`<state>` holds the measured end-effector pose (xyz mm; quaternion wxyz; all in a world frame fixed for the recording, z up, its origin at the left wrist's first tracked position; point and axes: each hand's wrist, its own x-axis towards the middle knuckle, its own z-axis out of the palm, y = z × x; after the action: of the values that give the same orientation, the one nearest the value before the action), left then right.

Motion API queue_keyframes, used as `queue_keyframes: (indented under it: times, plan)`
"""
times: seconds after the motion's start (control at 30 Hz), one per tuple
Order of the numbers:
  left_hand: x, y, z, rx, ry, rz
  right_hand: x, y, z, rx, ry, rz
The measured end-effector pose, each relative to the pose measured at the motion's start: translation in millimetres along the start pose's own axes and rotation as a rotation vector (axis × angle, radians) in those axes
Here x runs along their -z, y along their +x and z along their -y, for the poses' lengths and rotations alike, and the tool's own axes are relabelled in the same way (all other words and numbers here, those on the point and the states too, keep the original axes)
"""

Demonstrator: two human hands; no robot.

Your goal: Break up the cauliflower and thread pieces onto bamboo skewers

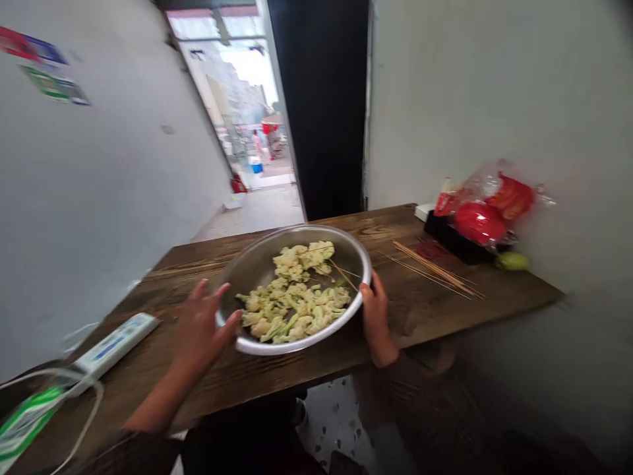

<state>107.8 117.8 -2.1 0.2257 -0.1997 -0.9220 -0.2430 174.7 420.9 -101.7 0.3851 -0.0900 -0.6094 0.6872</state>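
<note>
wooden table (pixel 425 323) stands against a pale wall (pixel 455 99), and beyond its far edge we can see a bright doorway (pixel 247 119). on the table, near its middle, we have the metal bowl (pixel 284 349), and inside it lie the cauliflower pieces (pixel 297 313), with a few thin sticks (pixel 343 274) among them. our right hand (pixel 376 320) is closed on the right side of the rim, with the thumb over the edge. our left hand (pixel 200 326) is at the other side, fingers spread and not closed; we cannot tell if its thumb touches the rim. we also cannot tell if the bowl rests fully on the wood or is lifted a little. to the right of the bowl lie loose skewers (pixel 430 264), next to a dark tray (pixel 457 244) with red packages (pixel 479 223), and to the left is a power strip (pixel 116 343). we judge that the step in hand is handling the bowl, by adjusting or steadying its position. any further move of it would call for a firm hold from both sides, with the rim kept level, so that the cauliflower pieces stay inside.
</note>
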Motion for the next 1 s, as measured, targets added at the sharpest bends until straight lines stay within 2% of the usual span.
queue_keyframes:
  times: [0.07, 0.13, 0.23, 0.33, 0.43, 0.57, 0.67, 0.73, 0.77, 0.83, 0.9, 1.0]
  plan:
    - [6.1, 22, -10, -0.130, 0.032, -0.008, -1, 3, 3, 0.049, -0.028, -0.067]
    - [6.2, 49, -25, -0.209, -0.024, 0.054, 0, 4, 5, 0.079, -0.054, -0.081]
    - [-5.3, 85, -56, -0.240, -0.106, 0.189, 1, 4, 9, 0.091, -0.078, -0.073]
    - [-22.4, 105, -81, -0.251, -0.213, 0.280, 3, 1, 10, 0.084, -0.070, -0.053]
    - [-31.3, 109, -86, -0.186, -0.315, 0.352, 2, -1, 6, 0.037, -0.024, -0.085]
    - [-25.0, 109, -71, -0.057, -0.516, 0.363, 13, 9, 1, -0.076, -0.091, -0.131]
    - [-15.9, 115, -62, 0.080, -0.712, 0.400, 43, 39, -3, -0.072, -0.340, -0.015]
    - [-11.5, 120, -60, 0.099, -0.871, 0.348, 70, 69, -11, -0.003, -0.594, 0.150]
    - [-9.7, 123, -59, 0.095, -0.964, 0.319, 83, 83, -17, 0.045, -0.753, 0.191]
    - [-5.9, 125, -56, 0.100, -1.068, 0.277, 108, 105, -30, 0.110, -1.064, 0.161]
    - [-0.8, 123, -51, 0.099, -1.081, 0.246, 125, 116, -42, 0.116, -1.322, 0.113]
    - [7.2, 117, -40, 0.073, -1.025, 0.222, 132, 118, -49, 0.129, -1.563, 0.125]
